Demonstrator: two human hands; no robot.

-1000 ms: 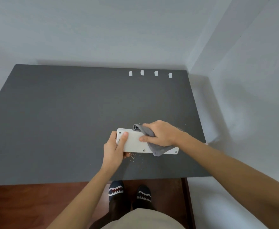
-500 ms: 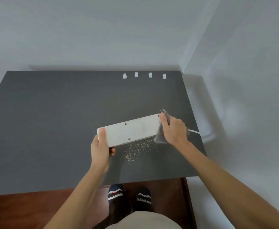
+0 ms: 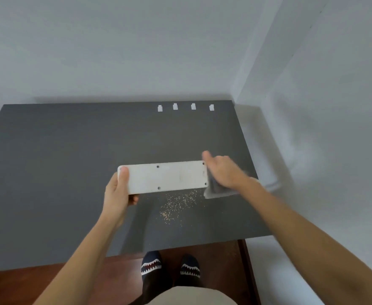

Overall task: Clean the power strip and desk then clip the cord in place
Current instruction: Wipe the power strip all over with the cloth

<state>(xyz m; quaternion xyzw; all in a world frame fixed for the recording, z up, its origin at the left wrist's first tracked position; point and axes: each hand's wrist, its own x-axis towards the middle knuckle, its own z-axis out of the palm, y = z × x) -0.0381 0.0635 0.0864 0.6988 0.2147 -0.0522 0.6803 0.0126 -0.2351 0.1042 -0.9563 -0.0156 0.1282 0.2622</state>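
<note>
power strip [image 3: 165,177] underside up, held above near-right worktop [image 3: 59,161] | left hand [image 3: 118,191] pinches its left end | right hand [image 3: 224,170] clutches soft cloth [image 3: 215,191] | rigid, light, likely slick; grip short ends

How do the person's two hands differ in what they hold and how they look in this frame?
The left hand grips the left end of the white power strip, thumb on its upward face; the right hand holds a grey cloth at the strip's right end. The left hand looks sharp, the right is motion-blurred. Both are bare and over the dark desk.
</note>
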